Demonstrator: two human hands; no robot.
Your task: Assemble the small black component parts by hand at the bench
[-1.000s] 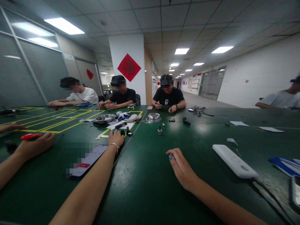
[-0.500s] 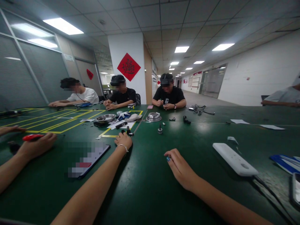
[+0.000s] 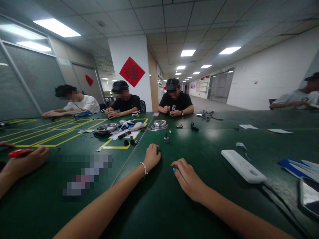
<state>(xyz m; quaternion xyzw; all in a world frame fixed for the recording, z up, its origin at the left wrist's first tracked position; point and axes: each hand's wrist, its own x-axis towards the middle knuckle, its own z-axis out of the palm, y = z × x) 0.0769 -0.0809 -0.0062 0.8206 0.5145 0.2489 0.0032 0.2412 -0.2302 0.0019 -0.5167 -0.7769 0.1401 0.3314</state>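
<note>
My left hand [image 3: 151, 157], with a silver bracelet at its wrist, is over the middle of the green table [image 3: 149, 205]. Its fingers are curled together around something small and dark at the fingertips that I cannot make out. Just to the right, my right hand [image 3: 186, 176] rests with loosely bent fingers and the thumb a little apart, holding nothing visible. A small metal part with an upright stem [image 3: 166, 137] stands beyond both hands. Left of it lie several small black parts [image 3: 132, 141], near a yellow tape line.
A co-worker's hand [image 3: 27, 162] on the left holds a red-handled screwdriver [image 3: 21, 152]. A blurred-out phone-shaped item [image 3: 87, 176] lies between us. Metal bowls [image 3: 159, 124], gloves [image 3: 137, 126], a white power strip [image 3: 243, 166] and a phone [image 3: 310, 196] are about. Several people sit around the table.
My left hand has moved right, away from the black parts, toward my right hand. The right hand stays nearly in place. The view has turned slightly to the right.
</note>
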